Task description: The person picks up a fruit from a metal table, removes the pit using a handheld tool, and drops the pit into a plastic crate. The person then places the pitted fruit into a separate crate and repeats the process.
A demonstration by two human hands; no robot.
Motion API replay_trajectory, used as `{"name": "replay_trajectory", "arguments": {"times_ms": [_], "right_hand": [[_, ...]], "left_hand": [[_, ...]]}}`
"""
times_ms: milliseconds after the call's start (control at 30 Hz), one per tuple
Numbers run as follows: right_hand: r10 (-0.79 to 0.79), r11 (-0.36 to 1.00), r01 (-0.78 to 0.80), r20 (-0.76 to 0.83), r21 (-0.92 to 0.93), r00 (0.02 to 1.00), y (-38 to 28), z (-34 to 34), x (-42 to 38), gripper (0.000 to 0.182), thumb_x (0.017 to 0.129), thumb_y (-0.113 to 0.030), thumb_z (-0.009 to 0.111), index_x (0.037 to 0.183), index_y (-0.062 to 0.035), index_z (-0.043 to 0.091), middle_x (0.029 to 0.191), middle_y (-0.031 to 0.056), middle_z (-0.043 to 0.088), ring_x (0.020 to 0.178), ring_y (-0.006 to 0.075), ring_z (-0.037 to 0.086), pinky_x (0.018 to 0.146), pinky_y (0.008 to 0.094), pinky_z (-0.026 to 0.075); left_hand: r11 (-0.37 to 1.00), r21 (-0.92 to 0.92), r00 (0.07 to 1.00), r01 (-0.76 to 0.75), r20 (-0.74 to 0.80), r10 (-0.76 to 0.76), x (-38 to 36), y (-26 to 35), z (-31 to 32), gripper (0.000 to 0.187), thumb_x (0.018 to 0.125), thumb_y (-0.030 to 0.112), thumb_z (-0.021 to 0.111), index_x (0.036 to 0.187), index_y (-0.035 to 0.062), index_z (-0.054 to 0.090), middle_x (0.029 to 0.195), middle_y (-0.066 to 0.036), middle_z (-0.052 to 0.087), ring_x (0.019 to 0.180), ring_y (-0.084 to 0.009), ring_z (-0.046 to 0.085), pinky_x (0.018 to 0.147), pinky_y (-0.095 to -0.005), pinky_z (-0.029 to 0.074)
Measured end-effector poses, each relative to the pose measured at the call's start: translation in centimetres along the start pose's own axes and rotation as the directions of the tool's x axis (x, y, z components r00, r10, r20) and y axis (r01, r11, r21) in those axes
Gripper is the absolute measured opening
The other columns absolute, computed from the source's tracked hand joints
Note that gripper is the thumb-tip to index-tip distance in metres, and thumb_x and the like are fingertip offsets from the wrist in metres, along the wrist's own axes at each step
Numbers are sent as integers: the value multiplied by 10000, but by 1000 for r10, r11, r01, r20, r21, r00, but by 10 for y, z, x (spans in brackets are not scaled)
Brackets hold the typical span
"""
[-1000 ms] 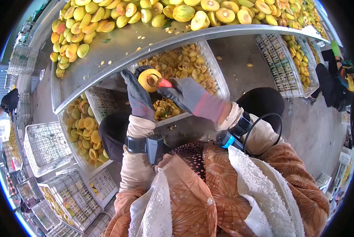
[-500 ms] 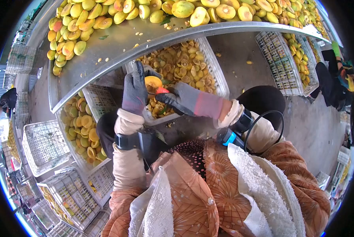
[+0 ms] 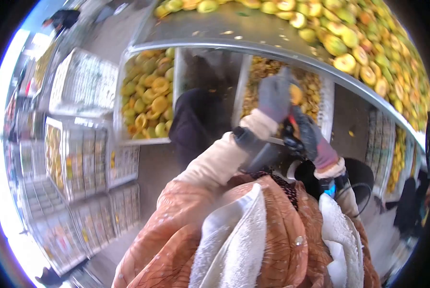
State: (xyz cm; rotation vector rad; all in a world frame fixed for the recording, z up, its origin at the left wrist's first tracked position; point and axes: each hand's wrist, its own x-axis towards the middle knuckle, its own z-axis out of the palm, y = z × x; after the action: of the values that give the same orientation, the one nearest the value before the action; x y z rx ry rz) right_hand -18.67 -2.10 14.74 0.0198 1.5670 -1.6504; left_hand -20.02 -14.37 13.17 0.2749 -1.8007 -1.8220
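Note:
My left hand (image 3: 274, 98), in a grey work glove, grips a halved yellow, peach-like fruit (image 3: 295, 95) whose orange cut face shows. Just below it my right hand (image 3: 308, 132), also gloved, closes round a small tool with a red part (image 3: 291, 119); its working end is hidden and motion blur smears it. Both hands are over a white crate (image 3: 326, 108) filled with yellow-brown fruit scraps (image 3: 260, 72). A metal table (image 3: 186, 31) lies beyond, bearing many halved fruits (image 3: 344, 62).
Left of my knee stands a crate of yellow-green fruit halves (image 3: 150, 96). Further left are a white crate (image 3: 83, 84) and stacked crates (image 3: 83, 158). More crates (image 3: 378, 139) stand at right, near another person (image 3: 409, 201). The table's metal rim (image 3: 253, 48) curves close above my hands.
The view has swung left, so the table and crates appear shifted right. Both hands stay together over the scrap crate, still with the fruit half and red tool.

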Motion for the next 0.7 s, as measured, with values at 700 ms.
{"name": "replay_trajectory", "arguments": {"times_ms": [700], "right_hand": [[11,860,-45,71,509,997,0,-36,9,430,881,-554,410,802,-140,497,564,-3,370,391,81,285,380,239,258]], "left_hand": [[-69,911,913,407,-403,68,54,-12,-335,483,846,507,452,1075,109,603,1032,-177,606,971,-347,562,826,-435,439]]}}
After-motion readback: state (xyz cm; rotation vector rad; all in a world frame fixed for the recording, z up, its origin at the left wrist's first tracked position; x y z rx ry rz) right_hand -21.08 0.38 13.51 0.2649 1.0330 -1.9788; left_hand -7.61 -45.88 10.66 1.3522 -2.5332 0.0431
